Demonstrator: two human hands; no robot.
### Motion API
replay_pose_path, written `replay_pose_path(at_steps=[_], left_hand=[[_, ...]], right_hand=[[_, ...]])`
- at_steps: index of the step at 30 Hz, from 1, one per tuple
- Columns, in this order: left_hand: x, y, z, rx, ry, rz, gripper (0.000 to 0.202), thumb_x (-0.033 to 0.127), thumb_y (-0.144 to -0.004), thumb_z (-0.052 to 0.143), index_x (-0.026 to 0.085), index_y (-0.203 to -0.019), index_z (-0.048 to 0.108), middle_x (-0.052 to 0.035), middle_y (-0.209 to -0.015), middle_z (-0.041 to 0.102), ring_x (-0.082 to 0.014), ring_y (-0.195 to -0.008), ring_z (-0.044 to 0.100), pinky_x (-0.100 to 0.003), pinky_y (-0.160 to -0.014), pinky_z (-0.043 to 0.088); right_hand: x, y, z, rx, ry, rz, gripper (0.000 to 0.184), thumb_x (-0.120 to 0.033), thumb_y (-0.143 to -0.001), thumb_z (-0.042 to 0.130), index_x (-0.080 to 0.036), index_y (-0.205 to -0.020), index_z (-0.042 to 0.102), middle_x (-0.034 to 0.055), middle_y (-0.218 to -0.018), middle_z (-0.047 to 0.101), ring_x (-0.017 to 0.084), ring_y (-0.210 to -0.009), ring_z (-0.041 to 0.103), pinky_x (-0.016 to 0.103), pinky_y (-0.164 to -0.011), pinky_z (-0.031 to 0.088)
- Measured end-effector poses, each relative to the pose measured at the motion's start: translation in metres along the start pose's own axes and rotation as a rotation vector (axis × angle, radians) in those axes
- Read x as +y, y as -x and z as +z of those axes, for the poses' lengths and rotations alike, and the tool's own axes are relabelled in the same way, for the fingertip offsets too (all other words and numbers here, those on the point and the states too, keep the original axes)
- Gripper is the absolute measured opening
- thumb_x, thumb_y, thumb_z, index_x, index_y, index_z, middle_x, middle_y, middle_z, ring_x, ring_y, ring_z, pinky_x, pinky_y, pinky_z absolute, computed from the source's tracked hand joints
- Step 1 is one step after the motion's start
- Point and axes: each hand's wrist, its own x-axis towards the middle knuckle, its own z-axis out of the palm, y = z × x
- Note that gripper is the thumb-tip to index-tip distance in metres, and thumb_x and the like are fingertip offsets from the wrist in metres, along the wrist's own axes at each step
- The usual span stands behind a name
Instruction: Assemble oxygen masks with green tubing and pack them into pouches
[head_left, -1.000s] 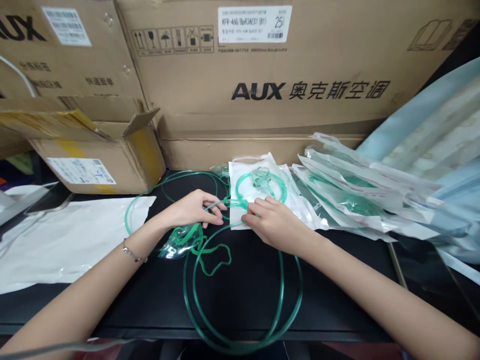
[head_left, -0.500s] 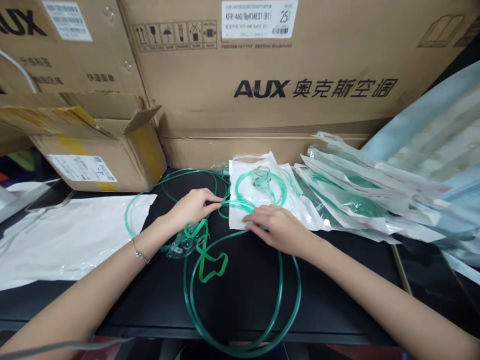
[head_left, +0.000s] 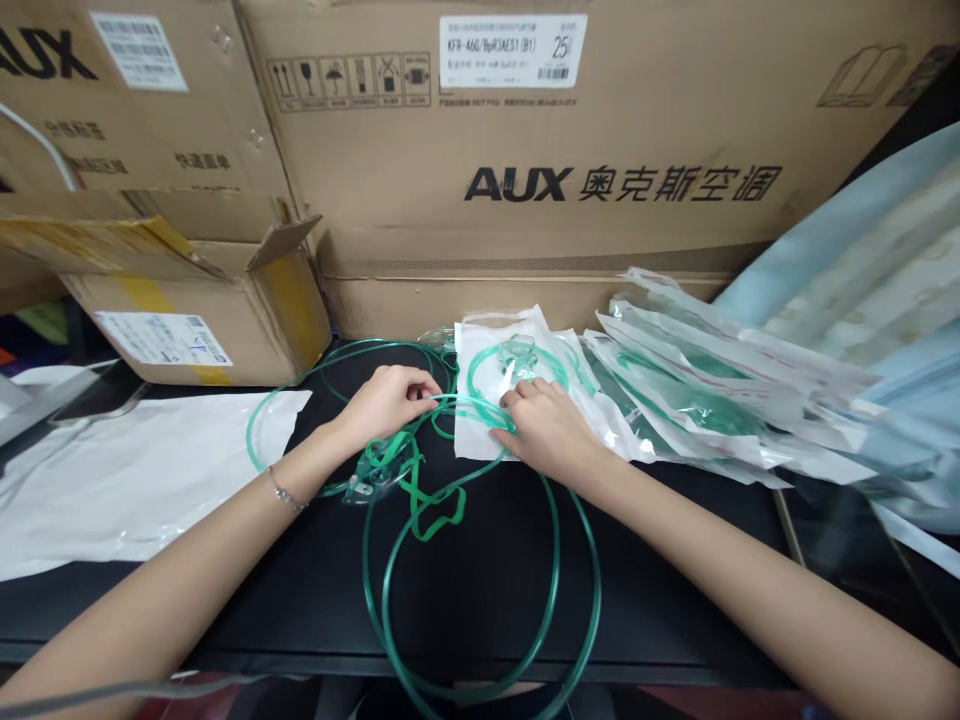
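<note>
My left hand [head_left: 397, 402] pinches a run of green oxygen tubing [head_left: 555, 580] near the middle of the table. A short way to the right, my right hand [head_left: 544, 425] has its fingers closed round the same tubing. Loops of it hang down between my forearms, past the table's front edge. Below my left hand lies a clear green oxygen mask [head_left: 375, 478] with a bright green elastic strap [head_left: 439, 525]. Behind my right hand, a white pouch [head_left: 476, 435] lies under another coil of tubing with a second mask [head_left: 517, 355], partly covered by my fingers.
Several sealed pouches [head_left: 697, 390] with green contents are heaped at the right, beside a dark phone-like slab [head_left: 847, 540]. An opened carton [head_left: 285, 320] stands at the left behind a flat white bag [head_left: 150, 470]. Large cardboard boxes [head_left: 375, 180] wall off the back.
My right hand has moved slightly up and its fingers have closed further round the tubing. The hanging loops have shifted and reach lower. The mask and strap by my left hand have moved a little.
</note>
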Motion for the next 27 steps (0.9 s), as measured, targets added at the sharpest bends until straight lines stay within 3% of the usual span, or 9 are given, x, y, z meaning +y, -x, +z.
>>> replay_pose_path(at_steps=[7,15,22,27], left_hand=[[-0.011,-0.009,0.007,-0.068,0.001,0.016,0.01,0.023,-0.065,0.064,0.018,-0.072,0.068,-0.0005,-0.065,0.064,-0.0141,-0.063,0.056,-0.023,-0.059,0.039],[-0.006,-0.01,0.004,-0.089,0.053,-0.006,0.01,0.024,-0.065,0.064,0.016,-0.07,0.068,-0.0013,-0.067,0.066,-0.0126,-0.062,0.058,-0.021,-0.058,0.039],[-0.015,0.002,-0.017,-0.054,0.093,-0.125,0.013,0.026,-0.066,0.058,0.016,-0.057,0.058,0.002,-0.05,0.058,-0.0119,-0.049,0.055,-0.021,-0.05,0.037],[-0.025,0.004,-0.039,0.068,0.096,-0.253,0.016,0.03,-0.061,0.061,0.016,-0.054,0.057,0.0008,-0.05,0.057,-0.0128,-0.049,0.052,-0.023,-0.05,0.036]], right_hand=[[-0.01,-0.01,-0.001,-0.043,-0.069,0.021,0.017,-0.012,-0.073,0.051,-0.007,-0.082,0.065,0.0174,-0.084,0.065,0.03,-0.089,0.057,0.034,-0.073,0.039],[0.001,-0.002,-0.008,0.0,-0.227,0.123,0.025,-0.016,-0.08,0.043,-0.012,-0.102,0.055,0.0094,-0.078,0.065,0.02,-0.068,0.06,0.026,-0.053,0.036],[0.032,0.007,-0.012,0.179,-0.51,0.257,0.035,-0.014,-0.075,0.047,-0.015,-0.106,0.06,0.0063,-0.08,0.061,0.015,-0.059,0.053,0.028,-0.062,0.04],[0.052,0.019,-0.018,0.173,-0.747,0.361,0.037,-0.026,-0.075,0.054,-0.019,-0.11,0.06,0.0046,-0.085,0.057,0.009,-0.049,0.043,0.024,-0.05,0.038]])
